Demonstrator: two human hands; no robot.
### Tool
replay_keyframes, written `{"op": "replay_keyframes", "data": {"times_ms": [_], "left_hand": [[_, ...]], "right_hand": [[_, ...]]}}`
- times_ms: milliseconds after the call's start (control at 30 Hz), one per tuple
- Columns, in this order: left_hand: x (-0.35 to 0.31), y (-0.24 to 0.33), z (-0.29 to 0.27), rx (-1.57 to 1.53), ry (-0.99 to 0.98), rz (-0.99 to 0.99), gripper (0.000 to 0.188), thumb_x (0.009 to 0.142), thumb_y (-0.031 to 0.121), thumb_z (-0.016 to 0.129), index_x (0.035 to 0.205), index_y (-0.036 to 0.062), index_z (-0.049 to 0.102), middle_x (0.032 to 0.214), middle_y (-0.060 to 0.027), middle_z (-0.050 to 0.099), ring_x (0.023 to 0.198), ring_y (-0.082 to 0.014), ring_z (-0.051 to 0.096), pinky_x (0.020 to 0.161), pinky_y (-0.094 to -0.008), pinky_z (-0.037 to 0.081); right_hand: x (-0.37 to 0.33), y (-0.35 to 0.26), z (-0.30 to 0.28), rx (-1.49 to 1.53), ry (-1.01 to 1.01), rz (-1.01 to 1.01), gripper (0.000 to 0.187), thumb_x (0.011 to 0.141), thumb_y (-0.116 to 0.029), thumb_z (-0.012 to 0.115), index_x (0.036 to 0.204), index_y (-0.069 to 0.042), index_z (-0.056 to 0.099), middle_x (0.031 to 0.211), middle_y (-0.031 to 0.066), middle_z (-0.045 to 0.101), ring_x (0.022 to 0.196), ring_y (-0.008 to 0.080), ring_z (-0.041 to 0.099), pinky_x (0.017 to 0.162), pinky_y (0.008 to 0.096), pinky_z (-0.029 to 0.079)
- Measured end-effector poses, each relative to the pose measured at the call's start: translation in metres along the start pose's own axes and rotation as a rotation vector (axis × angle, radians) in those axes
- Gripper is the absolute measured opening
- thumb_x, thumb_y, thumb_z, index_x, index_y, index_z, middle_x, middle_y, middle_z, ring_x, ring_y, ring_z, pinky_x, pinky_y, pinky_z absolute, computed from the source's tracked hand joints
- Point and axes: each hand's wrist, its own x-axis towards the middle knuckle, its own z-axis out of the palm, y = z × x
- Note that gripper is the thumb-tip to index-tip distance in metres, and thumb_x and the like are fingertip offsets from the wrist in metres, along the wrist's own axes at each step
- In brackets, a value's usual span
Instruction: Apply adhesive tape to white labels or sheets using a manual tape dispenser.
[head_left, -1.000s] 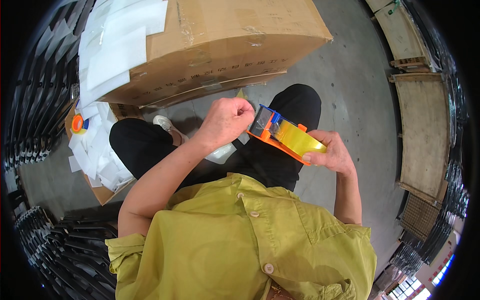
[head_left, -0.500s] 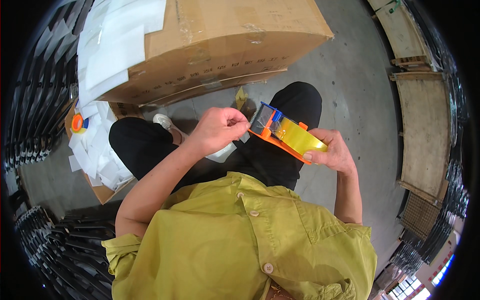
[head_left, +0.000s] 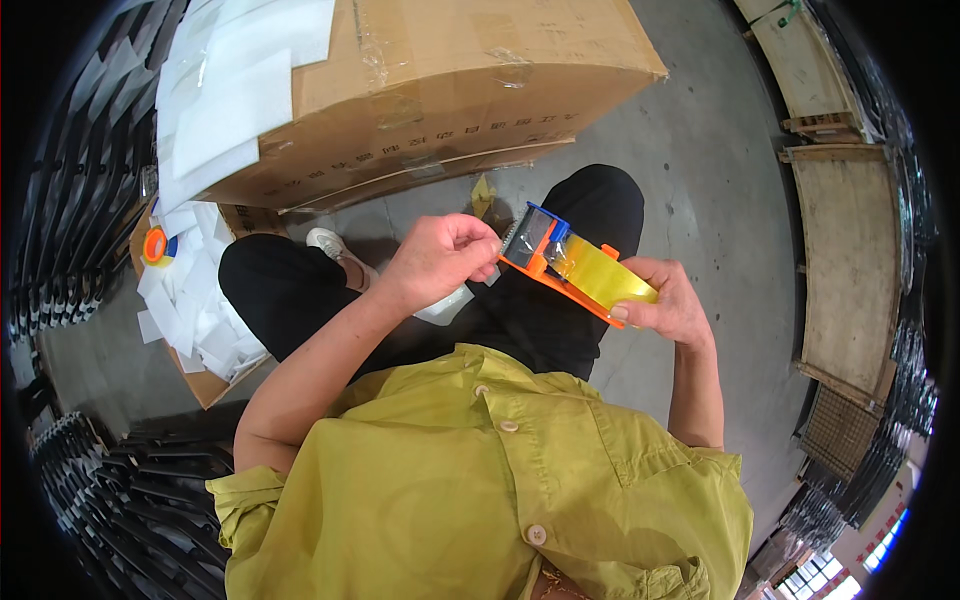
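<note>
My right hand (head_left: 668,303) grips a tape dispenser (head_left: 562,273) by its rear end, thumb below and fingers behind the roll. The dispenser has an orange frame, a blue front part and a dark toothed edge; a roll of yellow tape (head_left: 606,280) sits in it. Above my lap, it slants with its toothed end toward the left. There my left hand (head_left: 447,262) is closed in a pinch, its fingertips right beside the toothed edge. What those fingers hold, if anything, is too small to make out.
A large cardboard box (head_left: 480,110) stands ahead, white foam sheets (head_left: 235,90) over its left part. At left, an open carton (head_left: 205,393) holds white foam pieces and an orange-and-blue roll (head_left: 158,246). Black racked parts (head_left: 65,200) line the left; wooden crates (head_left: 845,270) line the right.
The dispenser's toothed end has shifted and turned very slightly, and my right hand has moved a touch to the right. My left hand keeps its pinch in nearly the same place.
</note>
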Motion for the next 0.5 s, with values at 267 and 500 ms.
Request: {"op": "replay_keyframes", "data": {"times_ms": [267, 500], "left_hand": [[0.009, -0.001, -0.006, -0.287, -0.004, 0.068, 0.018, 0.089, 0.015, 0.050, 0.098, -0.0004, 0.053, 0.088, -0.0097, 0.061, 0.079, -0.0154, 0.060, 0.070, -0.0268, 0.049], [0.011, 0.006, 0.026, -0.442, -0.417, 0.256, 0.110, 0.054, 0.040, 0.081, 0.136, 0.0061, 0.017, 0.134, -0.0111, 0.035, 0.125, -0.0215, 0.034, 0.103, -0.0357, 0.028]], "right_hand": [[0.003, 0.032, -0.016, 0.254, -0.045, -0.082, 0.042, 0.066, -0.029, 0.069, 0.093, 0.003, 0.061, 0.078, 0.0051, 0.062, 0.069, 0.0112, 0.057, 0.062, 0.0243, 0.046], [0.018, 0.025, 0.042, 1.367, 0.340, 0.156, 0.059, 0.084, -0.049, 0.044, 0.114, 0.002, 0.049, 0.088, 0.0148, 0.064, 0.070, 0.0248, 0.062, 0.071, 0.0334, 0.050]]}}
